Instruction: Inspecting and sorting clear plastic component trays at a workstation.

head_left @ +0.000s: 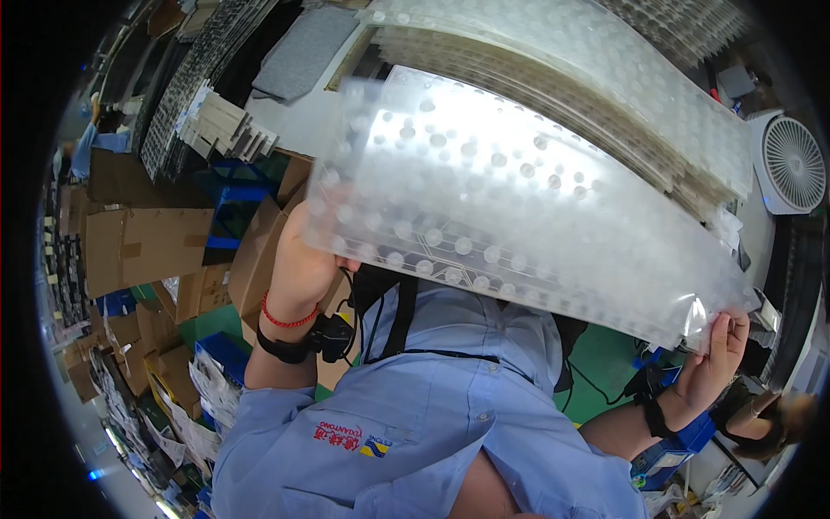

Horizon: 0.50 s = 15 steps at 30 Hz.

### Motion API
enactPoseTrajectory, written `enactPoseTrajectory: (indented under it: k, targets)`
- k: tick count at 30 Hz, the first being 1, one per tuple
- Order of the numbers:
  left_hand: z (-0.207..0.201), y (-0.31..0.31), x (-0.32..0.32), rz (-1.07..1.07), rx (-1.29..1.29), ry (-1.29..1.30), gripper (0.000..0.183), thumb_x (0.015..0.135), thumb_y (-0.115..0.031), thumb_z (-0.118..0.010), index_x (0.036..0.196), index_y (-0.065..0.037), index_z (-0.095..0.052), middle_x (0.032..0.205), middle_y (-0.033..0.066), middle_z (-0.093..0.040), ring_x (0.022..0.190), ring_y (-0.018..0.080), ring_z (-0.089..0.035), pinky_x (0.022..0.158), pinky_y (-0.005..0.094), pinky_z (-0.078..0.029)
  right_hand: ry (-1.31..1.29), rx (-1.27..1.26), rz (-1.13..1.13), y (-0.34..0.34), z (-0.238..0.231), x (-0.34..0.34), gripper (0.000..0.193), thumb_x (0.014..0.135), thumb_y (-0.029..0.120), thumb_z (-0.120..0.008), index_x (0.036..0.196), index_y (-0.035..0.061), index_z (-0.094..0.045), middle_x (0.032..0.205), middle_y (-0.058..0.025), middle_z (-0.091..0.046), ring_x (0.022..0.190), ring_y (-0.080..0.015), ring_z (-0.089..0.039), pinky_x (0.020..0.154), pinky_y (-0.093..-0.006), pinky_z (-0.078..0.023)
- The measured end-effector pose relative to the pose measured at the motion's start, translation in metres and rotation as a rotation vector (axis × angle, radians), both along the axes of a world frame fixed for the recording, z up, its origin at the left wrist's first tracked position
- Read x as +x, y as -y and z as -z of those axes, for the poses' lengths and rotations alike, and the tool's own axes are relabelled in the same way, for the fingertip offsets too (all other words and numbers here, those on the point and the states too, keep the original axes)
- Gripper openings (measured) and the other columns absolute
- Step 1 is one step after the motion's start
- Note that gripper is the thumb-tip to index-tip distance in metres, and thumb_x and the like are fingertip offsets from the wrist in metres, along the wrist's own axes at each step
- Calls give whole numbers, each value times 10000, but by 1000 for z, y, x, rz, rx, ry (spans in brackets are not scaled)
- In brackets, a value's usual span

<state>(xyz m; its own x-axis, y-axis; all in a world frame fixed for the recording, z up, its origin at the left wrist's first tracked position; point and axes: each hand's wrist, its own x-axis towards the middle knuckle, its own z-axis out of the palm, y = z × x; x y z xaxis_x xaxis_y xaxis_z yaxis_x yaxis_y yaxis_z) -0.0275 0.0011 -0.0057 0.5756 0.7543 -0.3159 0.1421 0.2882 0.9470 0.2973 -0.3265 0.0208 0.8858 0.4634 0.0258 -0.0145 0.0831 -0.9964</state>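
The fingers of the left hand (304, 259) disappear behind the clear dimpled plastic sheet (519, 195), showing only as a blur through it. The right hand (716, 359) has its fingertips tucked behind the sheet's glaring corner. The stacked clear trays (605, 78) run out past the top edge (their count cannot be told). The white fan (791, 164) is partly cut off by the dark rim.

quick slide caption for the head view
Both hands, left hand and right hand, hold a clear dimpled plastic sheet.
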Motion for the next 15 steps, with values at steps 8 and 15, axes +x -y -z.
enactPoseTrajectory:
  k: [8,15]
  targets:
    - [-6,-3,3,97,-61,16,394,1030,-327,-373,1025,-7,-602,674,41,-607,526,41,-481,485,160,-346,72,-179,90,-11,0,-8,159,953,87,-554,1082,-6,-562,829,-28,-602,505,-9,-418,407,-139,-274]
    - [-9,-2,7,70,-46,-38,313,1008,-295,-451,994,-18,-598,685,32,-608,540,32,-493,499,154,-379,248,-490,199,-2,-2,-7,238,939,118,-588,1135,-13,-558,822,13,-571,603,1,-432,493,-142,-303]
